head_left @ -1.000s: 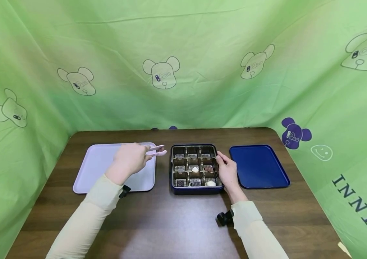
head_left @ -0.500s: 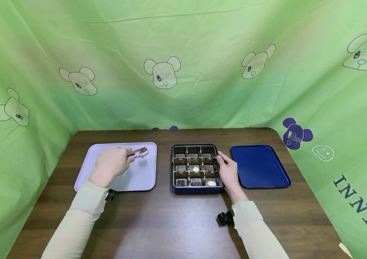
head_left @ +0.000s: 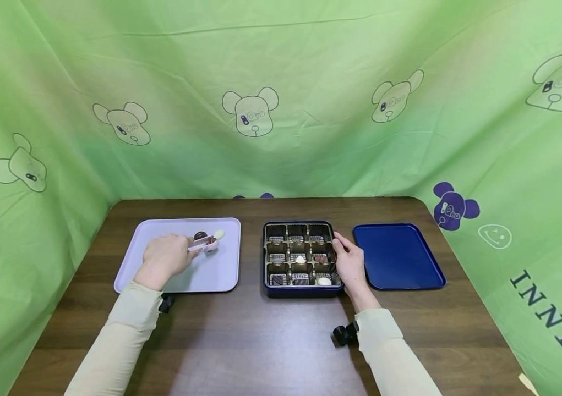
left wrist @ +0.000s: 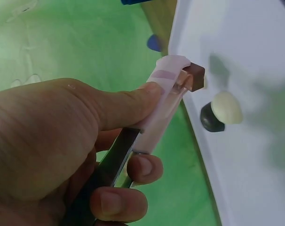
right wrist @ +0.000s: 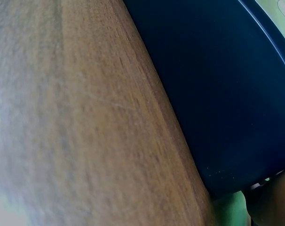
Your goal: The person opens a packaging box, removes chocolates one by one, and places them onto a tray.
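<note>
My left hand (head_left: 181, 252) grips pink tongs (head_left: 202, 244) low over the lavender tray (head_left: 162, 231). In the left wrist view the thumb (left wrist: 114, 106) presses the tongs (left wrist: 163, 108), and a brown square chocolate (left wrist: 195, 76) is pinched in their tip. Just past the tip, a dark round chocolate (head_left: 200, 235) and a white one (head_left: 218, 235) lie on the tray. My right hand (head_left: 338, 250) rests with fairly straight fingers against the right rim of the dark blue chocolate box (head_left: 267, 289), which holds several chocolates in gold compartments.
A dark blue tray (head_left: 397, 256) lies right of the box; the right wrist view shows it (right wrist: 227, 94) beside the brown wooden table (right wrist: 76, 117). Green printed cloth walls in the table at the back and both sides.
My left hand carried the tongs leftward from beside the box to low over the lavender tray. The right hand has stayed at the box.
</note>
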A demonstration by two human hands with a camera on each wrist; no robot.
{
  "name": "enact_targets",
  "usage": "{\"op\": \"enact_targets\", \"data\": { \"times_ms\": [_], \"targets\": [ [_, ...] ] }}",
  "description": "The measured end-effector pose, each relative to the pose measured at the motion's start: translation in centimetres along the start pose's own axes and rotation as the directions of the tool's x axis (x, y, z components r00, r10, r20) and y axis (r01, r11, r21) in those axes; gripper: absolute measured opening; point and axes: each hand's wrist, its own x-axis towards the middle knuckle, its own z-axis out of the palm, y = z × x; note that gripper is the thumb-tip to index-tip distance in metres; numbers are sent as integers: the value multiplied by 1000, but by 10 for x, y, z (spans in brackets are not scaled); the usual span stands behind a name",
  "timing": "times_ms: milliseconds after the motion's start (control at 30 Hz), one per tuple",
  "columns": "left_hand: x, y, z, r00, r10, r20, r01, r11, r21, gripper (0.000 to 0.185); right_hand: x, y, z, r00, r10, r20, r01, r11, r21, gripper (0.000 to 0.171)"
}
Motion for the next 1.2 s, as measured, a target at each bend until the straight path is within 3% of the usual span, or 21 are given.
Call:
{"op": "enact_targets", "data": {
  "times_ms": [533,933,1200],
  "targets": [
    [6,-7,25,998,-34,60,37,999,-39,30,-1,1,1,1000,-14,-10,14,1000,-10,41],
    [6,-12,13,998,-3,-67,-2,997,-75,36,-1,-3,0,1000,4,6,-4,1000,7,41],
    [6,-2,2,994,21,-105,-29,997,-76,36,-1,-1,0,1000,16,3,-16,1000,4,42]
  ]
}}
